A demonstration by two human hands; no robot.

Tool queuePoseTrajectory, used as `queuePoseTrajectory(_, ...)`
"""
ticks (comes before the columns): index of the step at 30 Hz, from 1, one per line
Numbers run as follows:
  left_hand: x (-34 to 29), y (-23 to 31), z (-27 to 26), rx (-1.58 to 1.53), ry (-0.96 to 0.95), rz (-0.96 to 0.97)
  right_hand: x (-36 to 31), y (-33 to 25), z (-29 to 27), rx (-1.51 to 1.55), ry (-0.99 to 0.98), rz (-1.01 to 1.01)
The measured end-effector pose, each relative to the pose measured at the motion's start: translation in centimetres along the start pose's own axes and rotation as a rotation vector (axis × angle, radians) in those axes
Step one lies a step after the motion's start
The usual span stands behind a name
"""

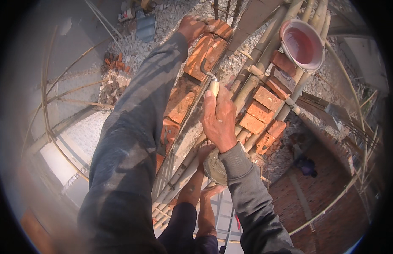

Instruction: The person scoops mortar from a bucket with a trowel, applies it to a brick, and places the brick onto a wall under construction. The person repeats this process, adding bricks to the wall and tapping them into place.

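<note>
- The person stands barefoot on bamboo scaffolding (247,86), high above the ground, laying bricks on a narrow brick wall (192,80) that runs from 6 o'clock up toward 12.
- The left hand (191,28) reaches far out to 12 o'clock and rests on the top brick (219,29) at the far end of the wall; its fingers curl over the brick, though how firm the grip is I cannot tell.
- The right hand (219,118), near the centre, is closed around the pale handle of a trowel (208,74) whose dark metal neck points up at the wall's top course.
- A stack of loose bricks (264,112) lies on the scaffold poles at 3 o'clock, with a pink bucket (302,44) at 1 o'clock.
- Judging by this, several courses are laid, the far brick is just being seated, and the spare stack suggests more rows are left.
</note>
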State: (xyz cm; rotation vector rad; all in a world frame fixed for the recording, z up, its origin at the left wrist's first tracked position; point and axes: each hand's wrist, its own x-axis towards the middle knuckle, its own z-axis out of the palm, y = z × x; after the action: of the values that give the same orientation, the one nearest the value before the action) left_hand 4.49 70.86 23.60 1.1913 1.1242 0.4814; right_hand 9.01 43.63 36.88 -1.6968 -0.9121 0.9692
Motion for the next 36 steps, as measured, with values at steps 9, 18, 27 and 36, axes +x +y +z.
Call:
queuePoseTrajectory(9, 0.8, -1.2, -0.3, 0.084, 0.106, -0.017, 3.0, 1.9, 1.9, -0.024, 0.107, -0.054)
queuePoseTrajectory(18, 0.2, -0.3, -0.3, 0.000, -0.006, 0.018, 4.9, 2.4, 2.3, -0.093, 0.081, 0.064)
queuePoseTrajectory(27, 1.1, -2.9, -0.4, 0.021, 0.043, -0.005, 4.5, 2.0, 1.2, -0.129, 0.042, 0.086)
queuePoseTrajectory(36, 3.8, -8.6, -3.5, 0.506, -0.172, 0.787, 3.9, 1.2, 1.3, -0.078, 0.099, 0.051)
